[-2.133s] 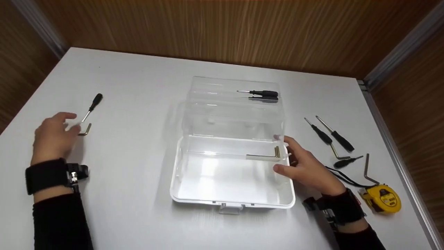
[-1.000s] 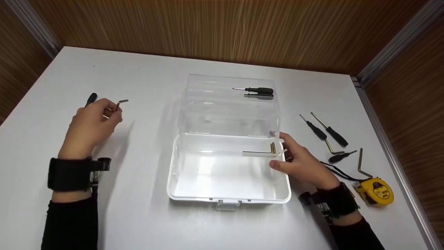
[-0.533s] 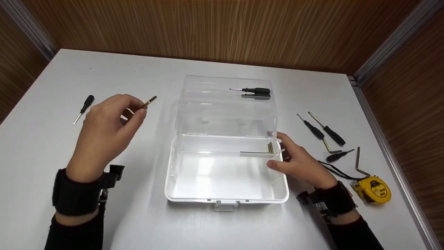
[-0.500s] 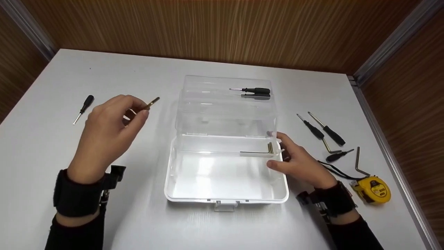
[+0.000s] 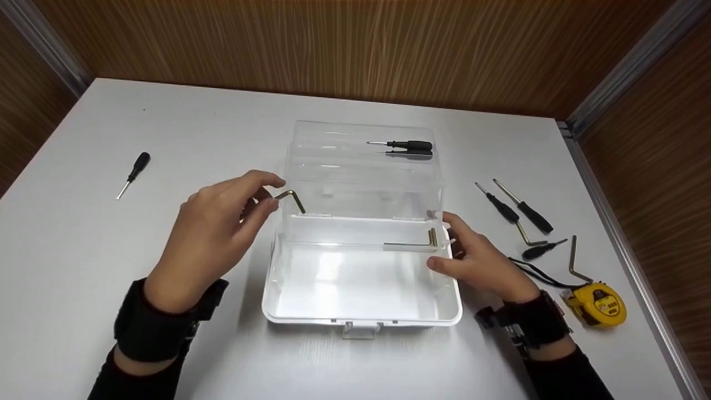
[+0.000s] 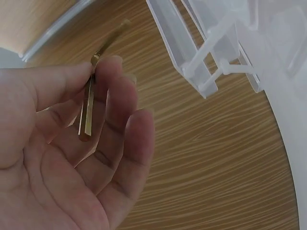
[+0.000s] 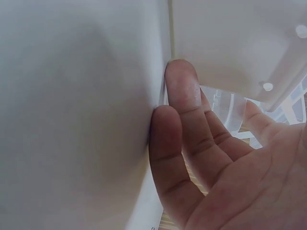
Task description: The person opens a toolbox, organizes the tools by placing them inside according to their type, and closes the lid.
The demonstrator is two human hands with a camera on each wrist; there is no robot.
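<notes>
A clear plastic toolbox (image 5: 361, 311) stands open mid-table, its lid tray raised at the back. My left hand (image 5: 222, 222) pinches a brass hex key (image 5: 293, 198) between thumb and fingers, right at the box's left rear corner; the left wrist view shows the hex key (image 6: 88, 108) against my fingers. My right hand (image 5: 477, 258) rests with straight fingers against the box's right wall (image 7: 86, 120). Inside the box lies another hex key (image 5: 411, 243). A black screwdriver (image 5: 405, 145) lies in the lid tray.
One small black screwdriver (image 5: 133, 171) lies far left on the white table (image 5: 72, 261). To the right are two screwdrivers (image 5: 514, 208), a stubby driver (image 5: 541, 249), loose hex keys (image 5: 575, 261) and a yellow tape measure (image 5: 599, 303). Wooden walls enclose the table.
My left hand has picked the hex key off the table at the left and carried it rightward to the box's left rear corner. The right hand has stayed against the box.
</notes>
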